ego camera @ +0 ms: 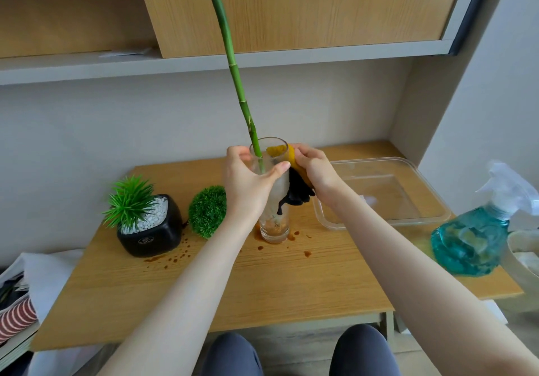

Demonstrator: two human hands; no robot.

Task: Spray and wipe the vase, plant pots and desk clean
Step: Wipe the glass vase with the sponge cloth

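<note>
A tall clear glass vase stands upright mid-desk with a long green bamboo stem rising out of it. My left hand grips the vase's upper part from the left. My right hand presses a yellow and black cloth against the vase's right side near the rim. Brown stains ring the vase base and dot the wooden desk. A black pot with a spiky green plant sits at the left, a round green ball plant beside it.
A clear plastic tray lies to the right of the vase. A blue spray bottle stands at the right desk edge, next to a pale bowl. Shelves and a wooden cabinet hang above. Striped fabric and clutter sit at the lower left.
</note>
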